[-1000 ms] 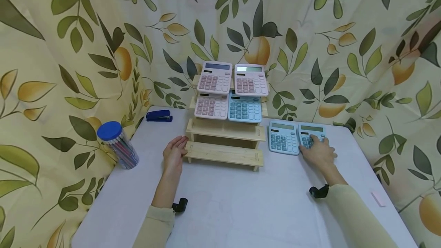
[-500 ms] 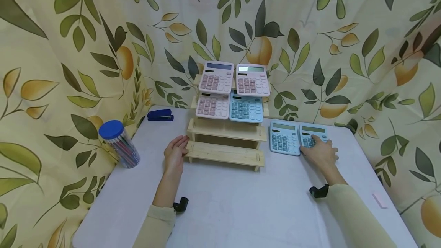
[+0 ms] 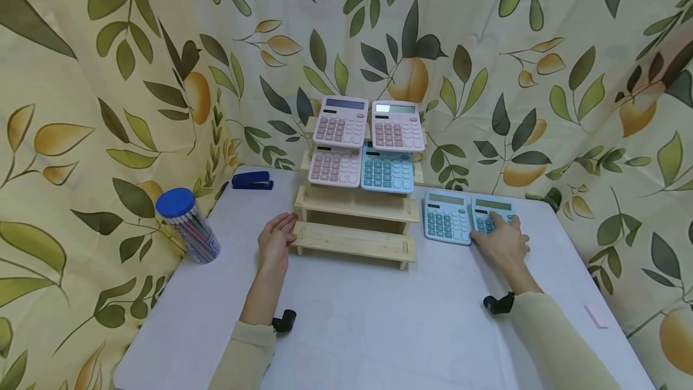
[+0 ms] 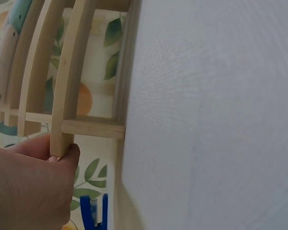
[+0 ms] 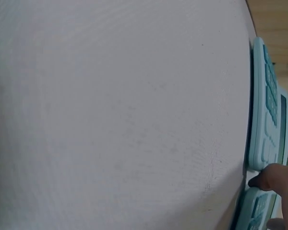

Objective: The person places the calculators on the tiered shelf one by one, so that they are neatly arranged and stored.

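My left hand (image 3: 275, 245) pinches the left end of the lowest step of a wooden tiered stand (image 3: 352, 242); the left wrist view shows thumb and fingers round that step's end (image 4: 62, 139). On the upper tiers are two pink calculators (image 3: 340, 122) (image 3: 397, 125), with a third pink calculator (image 3: 334, 167) and a blue calculator (image 3: 387, 170) below them. My right hand (image 3: 503, 245) grips the rightmost blue calculator (image 3: 489, 204), partly covering it. Its thumb (image 5: 271, 177) lies in the gap beside another blue calculator (image 5: 264, 115). Both calculators lie on the table.
A dark blue stapler (image 3: 252, 180) lies behind and left of the stand. A clear tub of pens with a blue lid (image 3: 186, 227) stands at the table's left edge. A small pink slip (image 3: 596, 315) lies at the right, and patterned curtains (image 3: 460, 17) enclose the white table.
The head view shifts slightly, and my right wrist moves a touch to the left. Both hands keep their places on the stand and the calculator.
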### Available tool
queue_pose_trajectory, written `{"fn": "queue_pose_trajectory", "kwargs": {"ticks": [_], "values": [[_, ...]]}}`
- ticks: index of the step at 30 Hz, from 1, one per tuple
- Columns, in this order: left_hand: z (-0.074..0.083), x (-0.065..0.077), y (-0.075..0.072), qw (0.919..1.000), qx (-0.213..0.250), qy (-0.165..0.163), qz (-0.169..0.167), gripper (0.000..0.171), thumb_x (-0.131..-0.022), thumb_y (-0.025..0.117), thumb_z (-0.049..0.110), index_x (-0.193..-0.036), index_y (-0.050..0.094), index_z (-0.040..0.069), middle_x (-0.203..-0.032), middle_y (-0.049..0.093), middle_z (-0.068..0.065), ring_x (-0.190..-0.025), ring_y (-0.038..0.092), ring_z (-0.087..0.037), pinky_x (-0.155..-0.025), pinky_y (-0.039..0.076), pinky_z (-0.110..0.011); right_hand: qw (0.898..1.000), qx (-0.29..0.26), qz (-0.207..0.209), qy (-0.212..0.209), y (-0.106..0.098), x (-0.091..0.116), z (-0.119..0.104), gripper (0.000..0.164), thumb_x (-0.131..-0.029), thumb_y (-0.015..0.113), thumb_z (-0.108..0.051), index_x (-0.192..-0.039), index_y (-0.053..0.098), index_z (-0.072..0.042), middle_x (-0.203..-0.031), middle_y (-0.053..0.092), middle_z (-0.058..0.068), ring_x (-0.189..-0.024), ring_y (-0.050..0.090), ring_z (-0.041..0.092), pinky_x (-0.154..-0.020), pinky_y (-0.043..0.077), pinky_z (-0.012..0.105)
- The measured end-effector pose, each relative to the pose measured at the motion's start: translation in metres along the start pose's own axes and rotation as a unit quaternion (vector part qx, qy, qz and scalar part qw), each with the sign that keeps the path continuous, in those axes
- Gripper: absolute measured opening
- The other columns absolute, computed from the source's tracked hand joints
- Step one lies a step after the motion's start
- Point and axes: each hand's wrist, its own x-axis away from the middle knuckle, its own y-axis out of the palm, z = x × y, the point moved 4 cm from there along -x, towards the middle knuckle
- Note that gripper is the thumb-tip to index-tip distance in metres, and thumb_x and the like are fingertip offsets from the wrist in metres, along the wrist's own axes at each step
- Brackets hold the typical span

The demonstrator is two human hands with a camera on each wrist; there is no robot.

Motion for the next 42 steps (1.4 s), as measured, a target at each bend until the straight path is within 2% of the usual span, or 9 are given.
{"fn": "queue_pose_trajectory", "kwargs": {"ticks": [9,16,23,29,37,42], "values": [[0.001,0.002,0.002,1.0000,-0.001,0.001,0.002,0.072,-0.079,0.040,-0.032,-0.148,0.041,-0.013,-0.148,0.053,-0.031,-0.142,0.051,-0.035,-0.116,0.044,-0.035,0.999,-0.013,0.033,-0.032,-0.002,0.007,-0.001,0.082,-0.093,0.070,-0.040,-0.160,0.038,-0.005,-0.167,0.007,0.035,-0.131,0.031,0.073,-0.100,0.029,0.084],[0.001,0.000,0.000,0.9999,-0.008,0.009,0.008,0.071,-0.078,0.041,-0.031,-0.148,0.041,-0.014,-0.147,0.053,-0.031,-0.141,0.051,-0.036,-0.113,0.046,-0.033,0.996,-0.025,0.061,-0.063,-0.007,0.015,-0.006,0.079,-0.094,0.071,-0.041,-0.158,0.041,-0.005,-0.169,0.011,0.031,-0.133,0.030,0.073,-0.102,0.026,0.086],[0.001,0.000,-0.001,1.0000,0.004,0.003,0.000,0.072,-0.079,0.040,-0.032,-0.148,0.039,-0.014,-0.149,0.052,-0.031,-0.142,0.050,-0.036,-0.116,0.043,-0.036,0.992,-0.031,0.085,-0.088,-0.013,0.028,-0.018,0.075,-0.093,0.072,-0.037,-0.156,0.046,-0.005,-0.167,0.021,0.030,-0.133,0.033,0.070,-0.099,0.032,0.081],[0.002,0.001,0.000,1.0000,-0.001,-0.002,0.002,0.072,-0.080,0.041,-0.032,-0.149,0.040,-0.013,-0.148,0.053,-0.029,-0.142,0.051,-0.034,-0.116,0.044,-0.036,0.990,-0.031,0.092,-0.102,-0.019,0.036,-0.024,0.076,-0.093,0.072,-0.039,-0.156,0.046,-0.006,-0.167,0.022,0.029,-0.136,0.028,0.073,-0.103,0.029,0.084],[0.002,0.002,0.001,1.0000,-0.001,-0.001,0.003,0.071,-0.079,0.041,-0.032,-0.148,0.040,-0.013,-0.148,0.052,-0.031,-0.142,0.051,-0.035,-0.116,0.044,-0.037,0.982,-0.041,0.125,-0.133,-0.027,0.050,-0.031,0.070,-0.091,0.074,-0.034,-0.151,0.052,-0.005,-0.165,0.032,0.026,-0.130,0.040,0.062,-0.099,0.033,0.077],[0.002,0.003,0.002,1.0000,0.001,-0.002,0.001,0.071,-0.080,0.041,-0.033,-0.148,0.039,-0.014,-0.148,0.052,-0.030,-0.142,0.051,-0.035,-0.116,0.043,-0.037,0.978,-0.037,0.139,-0.151,-0.033,0.061,-0.039,0.068,-0.089,0.076,-0.033,-0.149,0.056,-0.006,-0.163,0.036,0.026,-0.127,0.043,0.061,-0.098,0.036,0.075]]}}
